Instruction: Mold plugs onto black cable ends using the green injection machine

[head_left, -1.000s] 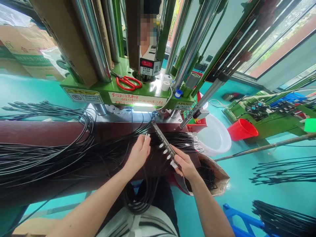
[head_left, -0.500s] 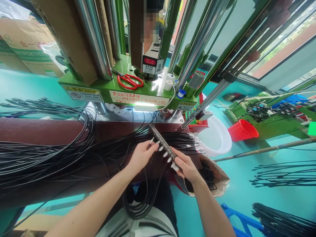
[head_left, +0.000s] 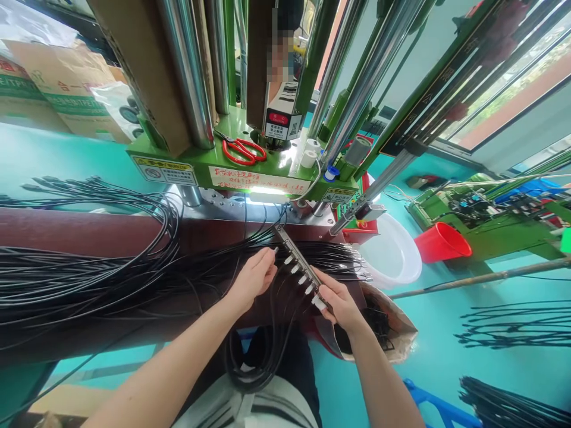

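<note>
My right hand [head_left: 336,297] grips the lower end of a narrow metal bar [head_left: 297,254], which slants up and to the left. Along the bar's left side stick out several pale cable plugs [head_left: 302,279]. Just left of the bar, my left hand [head_left: 256,276] is closed in a pinch on a cable end; only a small silver tip shows past the fingers. Black cables [head_left: 267,351] hang in a loop below the hands, over the lap. More black cables [head_left: 330,255] with bright ends lie behind the bar.
A green press [head_left: 173,157] with steel columns stands ahead, red-handled scissors [head_left: 244,152] on its plate. Bundled black cables [head_left: 89,279] cover the left of the brown table. To the right are a white basin [head_left: 408,255], a red bucket [head_left: 441,242] and a paper-lined bin [head_left: 404,339].
My left hand has drawn back slightly left from the bar and its fingers have curled more tightly. My right hand still holds the bar. The view has shifted a little.
</note>
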Demonstrator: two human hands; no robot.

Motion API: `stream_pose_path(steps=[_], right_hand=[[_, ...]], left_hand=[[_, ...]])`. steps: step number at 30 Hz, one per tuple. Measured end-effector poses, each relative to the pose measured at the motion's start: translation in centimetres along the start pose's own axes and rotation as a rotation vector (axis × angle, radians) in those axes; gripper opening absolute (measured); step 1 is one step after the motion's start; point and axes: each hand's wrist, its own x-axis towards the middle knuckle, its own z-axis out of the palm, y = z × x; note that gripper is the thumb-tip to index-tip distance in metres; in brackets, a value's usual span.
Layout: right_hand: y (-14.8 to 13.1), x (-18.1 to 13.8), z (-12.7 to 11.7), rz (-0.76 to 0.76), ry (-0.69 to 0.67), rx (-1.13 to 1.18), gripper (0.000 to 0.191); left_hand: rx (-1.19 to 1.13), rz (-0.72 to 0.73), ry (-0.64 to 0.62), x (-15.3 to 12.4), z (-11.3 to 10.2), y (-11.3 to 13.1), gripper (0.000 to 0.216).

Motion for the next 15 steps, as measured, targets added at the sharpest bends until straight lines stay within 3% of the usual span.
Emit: stream_pose_path(steps=[3, 15], right_hand=[[0.04, 0.03, -0.11, 0.001, -0.032, -0.011, 0.044], [0.19, 0.02, -0.15, 0.042, -0.040, -0.029, 0.046]], left_hand=[[-0.009, -0.046, -0.070, 0.02, -0.25, -0.07, 0.037], [-0.142, -0.121, -0.144, 0.29, -0.80, -0.06, 0.036]])
